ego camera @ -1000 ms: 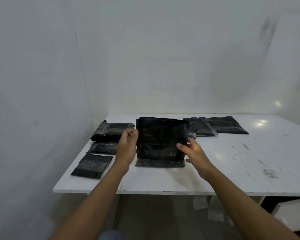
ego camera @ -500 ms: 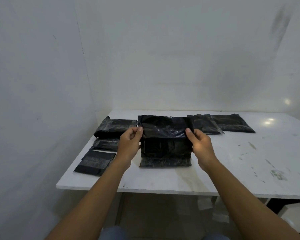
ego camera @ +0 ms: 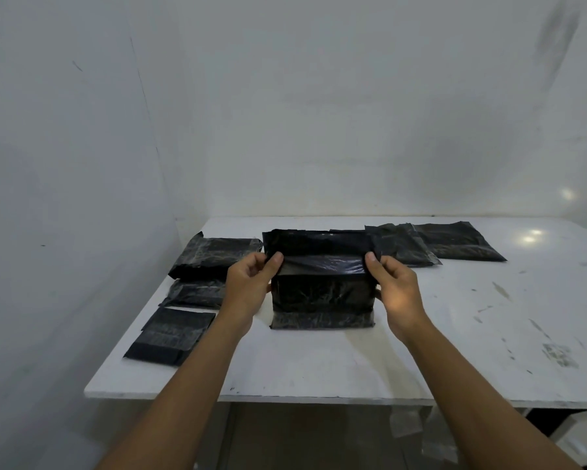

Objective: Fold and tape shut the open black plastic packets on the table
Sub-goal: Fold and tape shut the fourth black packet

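A black plastic packet (ego camera: 322, 296) lies on the white table (ego camera: 319, 364) in front of me. Its top flap is bent over toward me and covers the upper part of the packet. My left hand (ego camera: 251, 286) pinches the flap's left corner between thumb and fingers. My right hand (ego camera: 395, 286) pinches the right corner the same way. A shiny strip runs across the flap between my two thumbs.
Three black packets (ego camera: 214, 252) lie at the table's left, the nearest one (ego camera: 171, 334) folded flat. Two more packets (ego camera: 454, 244) lie at the back right. Walls stand close on the left and behind. The table's right half is scuffed.
The packet's top flap stood upright a second ago. Both hands moved up to its corners and have pulled the flap over and down toward me.
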